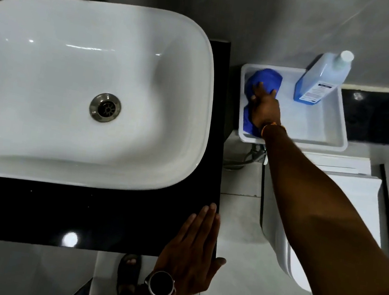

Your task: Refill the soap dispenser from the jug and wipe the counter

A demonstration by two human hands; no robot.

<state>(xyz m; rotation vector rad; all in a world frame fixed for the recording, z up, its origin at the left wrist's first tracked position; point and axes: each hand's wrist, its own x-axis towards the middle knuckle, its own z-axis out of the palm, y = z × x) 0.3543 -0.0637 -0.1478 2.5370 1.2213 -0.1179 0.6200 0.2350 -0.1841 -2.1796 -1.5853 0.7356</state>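
The right hand (265, 107) is closing its fingers on the blue cloth (265, 78) in the tray (319, 140), likely for wiping, while the left hand (192, 252) is lying flat and empty, bracing on the counter (103, 219).

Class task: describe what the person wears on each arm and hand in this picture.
Both forearms are bare, with no sleeves or gloves showing. The left hand has a round dark-faced watch with a silver rim at the wrist. The right hand has a thin orange thread band around the wrist.
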